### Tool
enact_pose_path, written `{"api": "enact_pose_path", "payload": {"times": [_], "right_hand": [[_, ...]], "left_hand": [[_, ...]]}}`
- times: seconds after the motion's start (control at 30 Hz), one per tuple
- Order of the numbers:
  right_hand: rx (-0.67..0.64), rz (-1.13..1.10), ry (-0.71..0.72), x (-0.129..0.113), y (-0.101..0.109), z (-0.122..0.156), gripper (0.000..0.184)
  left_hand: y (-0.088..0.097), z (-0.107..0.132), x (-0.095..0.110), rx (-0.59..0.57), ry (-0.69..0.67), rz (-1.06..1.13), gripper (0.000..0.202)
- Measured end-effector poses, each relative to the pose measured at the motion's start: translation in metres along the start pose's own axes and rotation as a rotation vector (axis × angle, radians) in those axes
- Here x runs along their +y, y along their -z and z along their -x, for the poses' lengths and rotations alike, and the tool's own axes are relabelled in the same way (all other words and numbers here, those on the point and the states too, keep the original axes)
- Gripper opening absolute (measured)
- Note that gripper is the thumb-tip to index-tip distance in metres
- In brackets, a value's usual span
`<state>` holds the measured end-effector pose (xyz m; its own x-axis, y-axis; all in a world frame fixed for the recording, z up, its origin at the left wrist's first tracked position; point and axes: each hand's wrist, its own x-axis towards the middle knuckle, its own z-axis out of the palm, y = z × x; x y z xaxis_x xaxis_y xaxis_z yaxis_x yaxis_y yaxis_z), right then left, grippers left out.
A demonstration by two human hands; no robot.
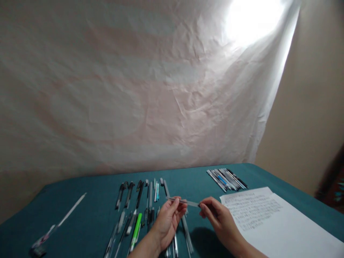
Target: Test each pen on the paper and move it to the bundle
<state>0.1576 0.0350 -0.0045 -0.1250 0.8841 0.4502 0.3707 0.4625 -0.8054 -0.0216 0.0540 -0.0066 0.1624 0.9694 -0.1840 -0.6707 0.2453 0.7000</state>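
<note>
My left hand (167, 219) and my right hand (218, 216) hold one clear pen (185, 202) between them, level above the teal table (94, 200). The left fingers pinch its left end and the right fingers pinch its right end. Below and behind the hands lie several pens in rows (145, 200), among them a green marker (136, 225). A sheet of paper with handwriting (258, 211) lies just right of my right hand.
A second bunch of pens (226, 179) lies at the far right of the table. A long white stick (71, 209) and a small dark object (37, 249) lie at the left. A wrinkled white sheet (139, 89) hangs behind the table.
</note>
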Motion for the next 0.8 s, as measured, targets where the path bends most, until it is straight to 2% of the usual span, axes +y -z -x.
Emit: {"api": "enact_pose_path", "payload": {"times": [0.27, 0.4, 0.47, 0.63, 0.8], "right_hand": [[-0.036, 0.047, 0.044, 0.0034, 0.0015, 0.0006, 0.020], [-0.051, 0.229, 0.008, 0.0013, 0.0026, 0.0010, 0.034], [-0.075, 0.246, -0.023, -0.0008, 0.0025, 0.0011, 0.039], [-0.108, 0.158, -0.026, -0.0009, 0.0016, 0.0018, 0.021], [-0.087, 0.244, 0.010, 0.0048, -0.0006, 0.0038, 0.014]], "left_hand": [[-0.0007, 0.0010, 0.0001, -0.002, -0.006, -0.001, 0.003], [-0.0025, 0.0035, -0.0002, -0.037, -0.038, -0.043, 0.008], [-0.0034, 0.0038, -0.0001, -0.037, -0.057, -0.066, 0.009], [-0.0036, 0.0026, 0.0012, 0.003, -0.094, -0.065, 0.008], [-0.0065, 0.0061, 0.0001, -0.019, -0.097, -0.093, 0.009]]}}
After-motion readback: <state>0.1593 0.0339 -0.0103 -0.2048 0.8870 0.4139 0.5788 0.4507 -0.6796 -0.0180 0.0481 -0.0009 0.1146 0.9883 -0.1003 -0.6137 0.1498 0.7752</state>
